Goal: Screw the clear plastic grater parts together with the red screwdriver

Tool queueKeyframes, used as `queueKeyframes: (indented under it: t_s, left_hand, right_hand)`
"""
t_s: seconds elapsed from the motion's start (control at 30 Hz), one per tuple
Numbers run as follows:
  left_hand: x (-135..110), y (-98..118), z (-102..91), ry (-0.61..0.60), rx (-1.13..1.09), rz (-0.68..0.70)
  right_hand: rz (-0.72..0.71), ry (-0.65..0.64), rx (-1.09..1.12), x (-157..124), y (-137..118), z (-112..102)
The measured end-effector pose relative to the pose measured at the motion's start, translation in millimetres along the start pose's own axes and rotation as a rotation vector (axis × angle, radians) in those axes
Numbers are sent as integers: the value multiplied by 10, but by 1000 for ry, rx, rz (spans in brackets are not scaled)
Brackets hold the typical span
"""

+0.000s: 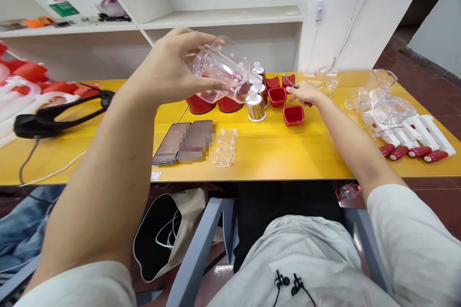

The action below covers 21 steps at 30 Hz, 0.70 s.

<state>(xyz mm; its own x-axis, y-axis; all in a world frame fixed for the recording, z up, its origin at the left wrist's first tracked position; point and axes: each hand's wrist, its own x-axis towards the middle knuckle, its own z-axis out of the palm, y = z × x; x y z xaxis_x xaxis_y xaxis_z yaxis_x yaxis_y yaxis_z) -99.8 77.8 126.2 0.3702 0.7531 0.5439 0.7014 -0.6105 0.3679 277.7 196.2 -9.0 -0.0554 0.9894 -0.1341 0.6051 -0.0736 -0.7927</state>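
Note:
My left hand (169,64) holds a tilted transparent plastic jug (223,69) above the yellow table (273,163), with the fingers wrapped around its body. Below it stand two round red cups (200,104), partly hidden. My right hand (304,93) pinches a small red part (307,103) between its fingertips. Nearest that hand are a square red cup (293,115) and several other red pieces. A gold perforated grater drum (256,108) with a white top stands left of them.
Transparent rings (224,156) and a phone (169,144) lie at the table's front. Transparent jugs (383,105) and white-and-red handles (414,136) crowd the right end. Red-and-white packaging (25,86) and a black strap (54,120) lie left. White shelves (223,19) stand behind.

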Motion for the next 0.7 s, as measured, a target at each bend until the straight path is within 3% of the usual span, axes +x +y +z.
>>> queueKeyframes:
  t_s: [0.17,0.27,0.37,0.53,0.63,0.7]
  left_hand:
    - [191,166,117,78,-11,10]
    - [555,324,412,176,7,113]
    - [1036,548,953,39,-20,163]
    - [1644,908,2155,-233,19,206]
    - [1822,962,2814,-346,-11,169]
    - [1895,910,3159,-392,-38,128]
  right_hand:
    - [-63,142,166,-438,325,-268]
    - [-127,237,438,-960,490,-390]
    - [-300,209,576,-1633,518,-548]
    - [-551,425,706,-2824,444,-759]
    - [-585,562,566,-3336,585,-876]
    - [-537,649,276,-3547,789,-1016]
